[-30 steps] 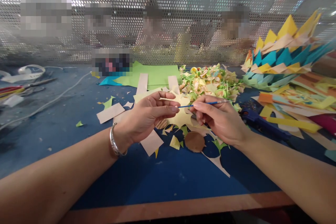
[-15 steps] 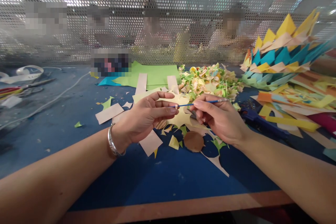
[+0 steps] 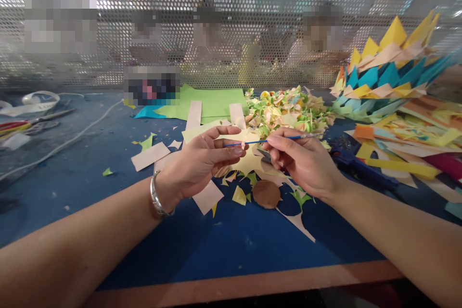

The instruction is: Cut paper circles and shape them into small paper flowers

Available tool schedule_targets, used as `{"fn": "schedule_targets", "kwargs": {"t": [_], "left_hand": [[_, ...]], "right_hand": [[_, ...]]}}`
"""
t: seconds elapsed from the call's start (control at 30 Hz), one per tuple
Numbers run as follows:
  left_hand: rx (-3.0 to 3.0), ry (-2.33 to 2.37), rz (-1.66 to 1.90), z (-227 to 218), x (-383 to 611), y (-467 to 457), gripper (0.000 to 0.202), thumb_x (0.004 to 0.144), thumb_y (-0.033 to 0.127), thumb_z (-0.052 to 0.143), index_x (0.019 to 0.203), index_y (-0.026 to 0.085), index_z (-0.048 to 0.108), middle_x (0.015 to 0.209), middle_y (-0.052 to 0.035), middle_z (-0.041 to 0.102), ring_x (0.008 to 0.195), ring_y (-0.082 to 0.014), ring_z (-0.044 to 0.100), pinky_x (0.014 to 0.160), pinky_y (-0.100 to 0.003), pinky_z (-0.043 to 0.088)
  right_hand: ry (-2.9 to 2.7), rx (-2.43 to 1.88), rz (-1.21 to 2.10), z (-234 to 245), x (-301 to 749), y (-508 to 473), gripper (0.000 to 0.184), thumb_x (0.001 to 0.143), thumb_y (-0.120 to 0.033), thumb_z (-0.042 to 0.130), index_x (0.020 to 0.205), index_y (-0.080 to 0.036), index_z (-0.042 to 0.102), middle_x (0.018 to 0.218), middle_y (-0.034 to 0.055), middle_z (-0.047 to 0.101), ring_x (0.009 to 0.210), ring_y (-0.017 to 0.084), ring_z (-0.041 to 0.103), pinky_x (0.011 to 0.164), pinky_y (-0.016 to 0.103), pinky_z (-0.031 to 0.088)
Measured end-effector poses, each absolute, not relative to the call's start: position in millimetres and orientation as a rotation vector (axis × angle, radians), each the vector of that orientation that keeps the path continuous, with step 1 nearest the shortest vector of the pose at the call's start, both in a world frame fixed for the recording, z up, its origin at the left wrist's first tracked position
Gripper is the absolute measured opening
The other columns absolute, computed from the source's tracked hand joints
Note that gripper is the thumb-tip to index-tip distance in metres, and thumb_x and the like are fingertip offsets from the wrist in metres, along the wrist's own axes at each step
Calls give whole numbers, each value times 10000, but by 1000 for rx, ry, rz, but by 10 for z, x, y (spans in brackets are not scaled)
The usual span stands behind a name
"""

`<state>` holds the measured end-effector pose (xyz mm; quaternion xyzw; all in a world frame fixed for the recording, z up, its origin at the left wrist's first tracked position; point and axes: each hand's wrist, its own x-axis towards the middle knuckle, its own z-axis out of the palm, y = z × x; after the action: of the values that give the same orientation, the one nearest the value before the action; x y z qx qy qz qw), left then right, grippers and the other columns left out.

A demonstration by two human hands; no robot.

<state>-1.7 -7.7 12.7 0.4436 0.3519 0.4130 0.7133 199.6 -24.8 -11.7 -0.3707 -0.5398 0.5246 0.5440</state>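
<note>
My right hand (image 3: 298,156) pinches a thin blue stick (image 3: 254,142) between thumb and fingers, its twisted pale end pointing right. The stick lies nearly level and reaches across to my left hand (image 3: 205,156). There, the thumb and fingertips close on a small pale paper piece (image 3: 243,145) that seems wrapped around the stick. A grey, blade-like thing (image 3: 264,155) shows under my right fingers; what it is I cannot make out. Beneath both hands lie a pale yellow scalloped paper shape (image 3: 249,166) and a brown paper disc (image 3: 266,194).
Behind the hands are green sheets (image 3: 216,101) and a heap of curled paper bits (image 3: 288,110). To the right stand a layered pointed-paper piece (image 3: 390,72), paper strips (image 3: 415,168) and a dark blue tool (image 3: 361,166). A white cable (image 3: 72,147) crosses the left.
The blue stick's left end now extends farther left past the left fingertips, with the pale piece around it. Both hands stay nearly in place.
</note>
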Motion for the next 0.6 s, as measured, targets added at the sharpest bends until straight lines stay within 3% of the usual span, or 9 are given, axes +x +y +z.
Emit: {"fn": "schedule_targets", "kwargs": {"t": [0.3,0.6], "left_hand": [[903,836,934,123,10,-112,177,831,5,627,944,141,644,747,-17,691,704,-88,664,753,-207,525],[849,844,959,105,34,-119,139,822,18,638,873,135,696,754,-7,657,676,-81,640,695,-189,511]], "right_hand": [[-1274,-882,1242,-112,1972,-247,184,874,-273,650,715,-198,703,592,-24,566,533,68,499,477,183,411],[-1259,-901,1222,-103,1959,-253,188,863,-297,666,712,-194,712,594,-19,563,524,69,493,466,185,407]]}}
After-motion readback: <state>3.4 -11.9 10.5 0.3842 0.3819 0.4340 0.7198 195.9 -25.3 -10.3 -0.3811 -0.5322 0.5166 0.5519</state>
